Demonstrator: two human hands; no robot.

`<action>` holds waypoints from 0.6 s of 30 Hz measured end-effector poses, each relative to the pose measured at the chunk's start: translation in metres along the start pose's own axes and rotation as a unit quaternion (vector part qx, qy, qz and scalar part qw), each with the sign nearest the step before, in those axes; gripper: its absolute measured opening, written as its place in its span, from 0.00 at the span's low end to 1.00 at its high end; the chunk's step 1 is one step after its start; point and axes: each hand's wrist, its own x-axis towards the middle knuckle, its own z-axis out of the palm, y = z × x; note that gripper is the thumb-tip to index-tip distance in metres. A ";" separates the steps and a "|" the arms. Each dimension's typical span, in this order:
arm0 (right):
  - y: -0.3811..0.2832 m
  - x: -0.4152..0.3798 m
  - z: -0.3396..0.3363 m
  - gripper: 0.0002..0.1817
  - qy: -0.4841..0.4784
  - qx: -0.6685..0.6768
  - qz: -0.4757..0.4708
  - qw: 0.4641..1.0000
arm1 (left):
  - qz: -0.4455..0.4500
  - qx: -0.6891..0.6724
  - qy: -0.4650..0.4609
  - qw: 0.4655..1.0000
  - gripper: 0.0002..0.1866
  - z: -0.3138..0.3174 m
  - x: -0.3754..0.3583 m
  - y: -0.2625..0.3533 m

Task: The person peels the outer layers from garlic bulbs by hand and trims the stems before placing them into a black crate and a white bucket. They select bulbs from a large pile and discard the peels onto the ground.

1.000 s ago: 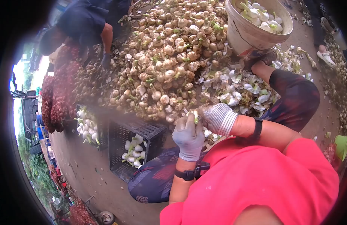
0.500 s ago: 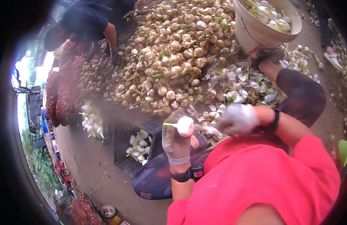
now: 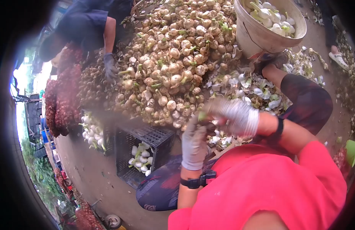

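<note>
My left hand point(image 3: 194, 143), in a pale glove, is raised in front of my lap with its fingers closed. At its fingertips is a blurred garlic bulb point(image 3: 202, 116), its greenish end showing and most of it hidden. My right hand point(image 3: 237, 117), also gloved and smeared by motion, is closed against the left one. A small reddish thing point(image 3: 222, 121) shows at its fingers, too blurred to name. Just beyond both hands spreads a big heap of unpeeled garlic bulbs point(image 3: 173, 69). Left of my left hand, a black crate point(image 3: 122, 153) holds several clean white bulbs point(image 3: 142, 159).
A pale bucket point(image 3: 258, 40) of white bulbs stands at the upper right, with peeled skins point(image 3: 258, 90) below it. A co-worker's gloved hand point(image 3: 110, 66) reaches into the heap. Red mesh sacks point(image 3: 64, 103) and more white bulbs point(image 3: 94, 130) lie to the left.
The clean white bulb has left my left hand, and a different, greenish-ended one is there. My left hand moved right, meeting my right hand. The bulbs in the crate look rearranged.
</note>
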 end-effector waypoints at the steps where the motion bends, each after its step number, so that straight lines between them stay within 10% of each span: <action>1: 0.008 0.000 -0.022 0.31 0.074 0.045 0.031 0.996 | 0.038 -0.009 0.015 0.999 0.17 -0.008 0.006 0.001; 3: 0.024 -0.001 -0.087 0.31 0.241 0.094 0.134 0.957 | 0.006 0.190 0.159 0.969 0.20 -0.033 0.033 -0.006; 7: 0.036 -0.010 -0.168 0.31 0.256 -0.527 0.202 0.785 | 0.074 0.538 0.214 0.812 0.22 -0.111 0.128 -0.100; 11: 0.037 -0.014 -0.102 0.28 0.230 -0.372 0.215 0.873 | -0.175 0.749 0.140 0.624 0.23 -0.111 0.199 -0.128; 15: 0.081 -0.010 -0.012 0.26 0.093 -0.042 0.286 0.953 | -0.094 0.668 0.117 0.729 0.13 -0.139 0.211 -0.150; 18: 0.102 0.010 0.035 0.25 0.048 -0.079 0.237 0.967 | -0.030 0.492 -0.001 0.870 0.09 -0.109 0.171 -0.104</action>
